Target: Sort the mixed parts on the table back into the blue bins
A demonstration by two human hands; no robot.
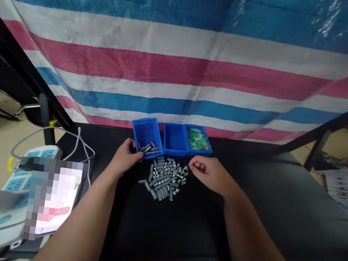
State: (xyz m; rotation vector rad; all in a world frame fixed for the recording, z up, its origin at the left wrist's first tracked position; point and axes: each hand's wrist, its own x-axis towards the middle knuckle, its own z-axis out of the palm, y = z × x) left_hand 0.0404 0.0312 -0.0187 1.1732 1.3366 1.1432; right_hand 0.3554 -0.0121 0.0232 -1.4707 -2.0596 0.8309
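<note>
My left hand (126,156) grips the front left side of a blue bin (148,132), which is tilted and has several grey cylindrical pieces (149,148) in its lower end. My right hand (203,168) has its fingers curled at the right edge of a pile of grey cylinders and silvery screws (165,179); what its fingertips hold, if anything, is too small to make out. Beside the tilted bin stands a second blue bin (176,138) with nothing visible inside. A third blue bin (207,150) at the right holds green and clear packets (197,139).
The black table (173,229) carries all of this. Left of my forearm are a white power strip (18,182), cables and a lit, pixelated screen (56,204). A striped plastic sheet (176,70) hangs behind the bins, between dark metal posts.
</note>
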